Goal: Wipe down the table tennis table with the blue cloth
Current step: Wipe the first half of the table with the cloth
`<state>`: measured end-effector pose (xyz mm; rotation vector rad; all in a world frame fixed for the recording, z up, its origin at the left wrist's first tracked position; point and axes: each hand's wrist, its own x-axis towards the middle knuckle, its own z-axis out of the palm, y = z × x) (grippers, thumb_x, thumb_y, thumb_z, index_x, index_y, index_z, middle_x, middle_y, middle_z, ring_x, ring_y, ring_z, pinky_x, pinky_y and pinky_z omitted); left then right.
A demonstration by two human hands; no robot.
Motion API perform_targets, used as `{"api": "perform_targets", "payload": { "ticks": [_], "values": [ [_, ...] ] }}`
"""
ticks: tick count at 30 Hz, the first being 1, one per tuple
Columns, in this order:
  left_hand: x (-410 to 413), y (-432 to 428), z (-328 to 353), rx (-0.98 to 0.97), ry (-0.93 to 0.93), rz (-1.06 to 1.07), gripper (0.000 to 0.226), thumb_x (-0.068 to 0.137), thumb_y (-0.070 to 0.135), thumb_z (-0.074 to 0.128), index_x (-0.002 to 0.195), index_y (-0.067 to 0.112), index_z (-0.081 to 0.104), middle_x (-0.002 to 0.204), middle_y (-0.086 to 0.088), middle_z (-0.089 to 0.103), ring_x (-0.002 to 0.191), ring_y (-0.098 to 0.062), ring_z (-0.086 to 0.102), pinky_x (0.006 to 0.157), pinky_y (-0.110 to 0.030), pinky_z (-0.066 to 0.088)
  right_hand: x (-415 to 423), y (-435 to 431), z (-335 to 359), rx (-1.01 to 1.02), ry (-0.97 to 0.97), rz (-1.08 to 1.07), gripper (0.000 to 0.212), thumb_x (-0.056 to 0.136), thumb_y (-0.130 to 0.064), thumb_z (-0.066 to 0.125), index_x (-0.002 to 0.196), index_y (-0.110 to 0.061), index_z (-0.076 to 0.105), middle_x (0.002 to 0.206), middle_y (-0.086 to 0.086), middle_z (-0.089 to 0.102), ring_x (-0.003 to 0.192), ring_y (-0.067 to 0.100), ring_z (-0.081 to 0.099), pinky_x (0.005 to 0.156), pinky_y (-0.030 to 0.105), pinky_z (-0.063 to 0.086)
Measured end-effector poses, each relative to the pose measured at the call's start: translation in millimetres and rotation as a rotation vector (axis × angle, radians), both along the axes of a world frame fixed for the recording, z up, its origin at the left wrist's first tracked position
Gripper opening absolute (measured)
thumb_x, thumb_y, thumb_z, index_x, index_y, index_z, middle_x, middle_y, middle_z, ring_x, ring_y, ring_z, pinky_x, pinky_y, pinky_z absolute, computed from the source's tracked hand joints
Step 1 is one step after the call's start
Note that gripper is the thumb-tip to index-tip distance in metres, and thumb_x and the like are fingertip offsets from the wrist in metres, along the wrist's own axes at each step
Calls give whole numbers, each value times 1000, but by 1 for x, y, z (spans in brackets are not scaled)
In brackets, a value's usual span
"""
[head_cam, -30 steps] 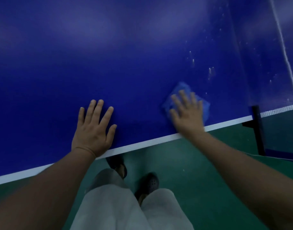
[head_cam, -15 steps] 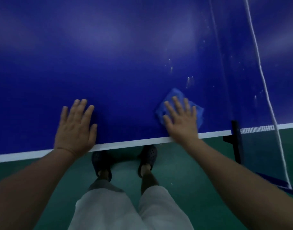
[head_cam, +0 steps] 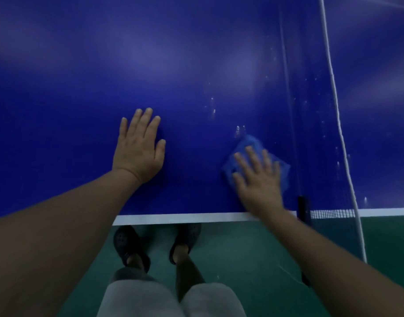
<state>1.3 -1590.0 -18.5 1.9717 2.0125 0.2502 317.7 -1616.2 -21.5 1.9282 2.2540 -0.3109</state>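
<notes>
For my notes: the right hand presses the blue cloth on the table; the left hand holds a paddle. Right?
No: the head view shows the left hand empty, flat on the table. The right hand does press the blue cloth.

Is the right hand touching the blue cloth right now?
Touching. The head view shows the right hand lying flat on the blue cloth, straight fingers spread across it, with cloth edges showing around them.

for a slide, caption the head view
Wiping near the net: right hand presses the blue cloth on the table tennis table, left hand rests flat.
</notes>
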Motion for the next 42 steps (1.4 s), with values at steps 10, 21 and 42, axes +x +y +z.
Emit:
{"api": "perform_targets", "payload": {
  "ticks": [10, 21, 42],
  "values": [
    [1, 6, -9, 18, 5, 7, 67, 98, 48, 23, 153, 12, 38, 165, -9, 24, 155, -26, 11, 125, -52, 6, -44, -59, 0, 52, 155, 653, 51, 104, -54, 34, 152, -38, 39, 166, -4, 24, 154, 33, 15, 115, 65, 20],
    [-1, 4, -17, 59, 27, -10, 61, 100, 42, 29, 151, 11, 42, 163, -9, 29, 154, -27, 14, 124, -54, 9, -31, 284, 3, 87, 95, 54, 65, 96, -63, 18, 157, -40, 23, 168, -8, 12, 154, 30, 6, 121, 61, 3],
    [-3, 1, -18, 120, -68, 42, 64, 100, 39, 33, 155, 8, 31, 165, -11, 22, 155, -25, 13, 125, -47, 7, -142, 269, 0, 122, 114, 301, 66, 96, -61, 16, 156, -38, 29, 167, -5, 17, 154, 33, 8, 119, 65, 7]
  ]
}}
